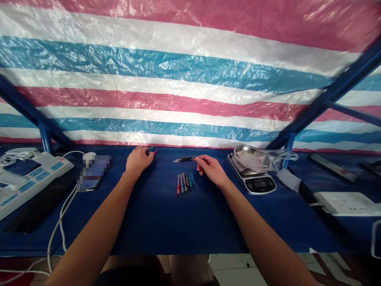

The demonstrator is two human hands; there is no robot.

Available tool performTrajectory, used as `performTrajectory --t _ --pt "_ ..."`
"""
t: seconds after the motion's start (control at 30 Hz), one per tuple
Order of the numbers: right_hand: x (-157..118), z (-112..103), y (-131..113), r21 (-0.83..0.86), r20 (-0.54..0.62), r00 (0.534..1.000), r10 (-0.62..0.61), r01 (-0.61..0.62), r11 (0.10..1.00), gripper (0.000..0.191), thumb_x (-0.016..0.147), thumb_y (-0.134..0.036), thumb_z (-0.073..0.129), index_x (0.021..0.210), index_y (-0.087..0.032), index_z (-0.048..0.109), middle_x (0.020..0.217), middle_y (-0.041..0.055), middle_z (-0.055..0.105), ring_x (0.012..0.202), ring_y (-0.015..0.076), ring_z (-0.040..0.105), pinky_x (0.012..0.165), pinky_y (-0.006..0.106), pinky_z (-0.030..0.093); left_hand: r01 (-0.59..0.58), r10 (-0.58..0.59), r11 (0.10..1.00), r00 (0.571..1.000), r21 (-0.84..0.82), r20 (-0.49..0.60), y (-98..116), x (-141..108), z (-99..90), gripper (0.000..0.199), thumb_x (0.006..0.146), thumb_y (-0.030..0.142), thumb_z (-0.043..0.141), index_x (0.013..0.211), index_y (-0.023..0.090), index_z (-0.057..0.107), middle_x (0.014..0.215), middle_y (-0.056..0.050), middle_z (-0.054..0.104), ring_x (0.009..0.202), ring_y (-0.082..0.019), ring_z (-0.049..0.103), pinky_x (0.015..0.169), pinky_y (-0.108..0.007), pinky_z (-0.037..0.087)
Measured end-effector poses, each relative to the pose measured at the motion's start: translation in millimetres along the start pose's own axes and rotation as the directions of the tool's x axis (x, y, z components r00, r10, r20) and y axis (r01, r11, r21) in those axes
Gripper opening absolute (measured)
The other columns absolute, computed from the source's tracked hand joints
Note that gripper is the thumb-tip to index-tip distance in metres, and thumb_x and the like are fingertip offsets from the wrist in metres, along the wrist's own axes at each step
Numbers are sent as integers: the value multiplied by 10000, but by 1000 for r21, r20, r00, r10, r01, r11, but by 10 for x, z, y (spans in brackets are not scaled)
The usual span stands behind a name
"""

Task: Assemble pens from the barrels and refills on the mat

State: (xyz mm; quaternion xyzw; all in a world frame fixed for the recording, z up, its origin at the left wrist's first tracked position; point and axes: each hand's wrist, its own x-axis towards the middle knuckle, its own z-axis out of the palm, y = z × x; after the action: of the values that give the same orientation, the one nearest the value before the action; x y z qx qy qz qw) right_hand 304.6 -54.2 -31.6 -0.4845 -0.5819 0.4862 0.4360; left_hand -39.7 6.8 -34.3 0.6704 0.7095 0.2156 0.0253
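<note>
My left hand (139, 159) is at the back of the blue table, its fingers curled down and mostly hidden. Beside its fingertips show a teal piece (151, 149) and a pink piece (155, 152), which look like pen parts. Thin dark and clear pen refills (183, 160) lie side by side in the middle. At their right end, the thumb and forefinger of my right hand (210, 170) are pinched together on a refill tip. Nearer to me lies a row of several pens (186, 184) in red, clear, grey and teal.
To the right stands a digital scale (258, 184) with a metal bowl (253, 158) on it, plastic bag alongside. A white power strip (347, 202) lies farther right. On the left are a phone (94, 172), a large power strip (35, 178) and white cables (61, 216). Striped sheeting (178, 79) hangs behind.
</note>
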Motion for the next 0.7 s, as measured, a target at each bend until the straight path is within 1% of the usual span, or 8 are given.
performTrajectory --t 0.1,0.17,0.3,0.37,0.5,0.53,0.6,0.7 --pt "5 -2 -4 -5 0 1000 -7 7 1000 417 956 -610 699 1012 -198 707 754 -8 697 568 127 601 572 254 472 22 -22 998 1000 -59 8 -2 -72 29 416 988 460 558 1204 204 806 1262 -161 733 1131 -337 708 1012 -427 544" --pt "4 -8 -7 -16 -3 1000 -21 21 1000 424 957 -610 690 1022 -191 707 751 -12 694 564 123 597 568 246 479 -6 8 993 1000 -121 11 -45 -134 57 462 1002 530 552 1206 195 795 1222 -158 728 1147 -326 694 1044 -421 534" --pt "10 -24 29 -32 0 999 -38 38 999 439 957 -600 673 1050 -172 705 746 -19 685 568 121 604 566 236 507 -130 127 973 991 -190 -32 -200 -338 102 596 965 578 613 1358 141 713 1287 -190 688 1224 -342 655 1149 -479 483" --pt "17 -25 62 -30 -9 999 -36 36 999 442 944 -593 676 1058 -167 700 745 -19 683 565 124 604 557 239 520 -116 101 954 993 -275 -65 -275 -496 96 644 984 560 589 1442 110 636 1360 -213 650 1240 -334 663 1169 -493 485" --pt "26 0 111 -108 -44 997 -67 62 992 419 958 -569 616 1065 -171 689 767 -5 697 571 138 617 553 252 525 -171 138 931 983 -323 -122 -372 -890 9 712 977 559 605 1537 123 541 1567 -227 513 1505 -363 495 1291 -530 369" --pt "25 9 115 -179 -65 993 -100 87 980 408 978 -558 577 1067 -176 691 778 2 706 588 149 629 568 261 527 -161 123 930 984 -331 -132 -390 -989 -22 712 981 567 599 1548 141 534 1597 -218 490 1523 -361 479 1296 -533 366" --pt "19 26 113 -301 -98 977 -187 150 942 363 993 -519 560 1026 -190 710 786 12 720 682 175 670 686 288 550 -131 99 925 989 -358 -105 -433 -1160 -80 724 986 597 593 1558 157 528 1602 -205 504 1529 -361 481 1310 -545 346" --pt "-1 46 104 -348 -102 963 -249 200 916 318 997 -486 585 980 -209 740 826 24 738 784 208 686 799 319 538 53 -74 898 997 -437 -30 -507 -1316 -140 726 983 670 570 1513 173 577 1550 -187 571 1427 -370 591 1250 -548 437"
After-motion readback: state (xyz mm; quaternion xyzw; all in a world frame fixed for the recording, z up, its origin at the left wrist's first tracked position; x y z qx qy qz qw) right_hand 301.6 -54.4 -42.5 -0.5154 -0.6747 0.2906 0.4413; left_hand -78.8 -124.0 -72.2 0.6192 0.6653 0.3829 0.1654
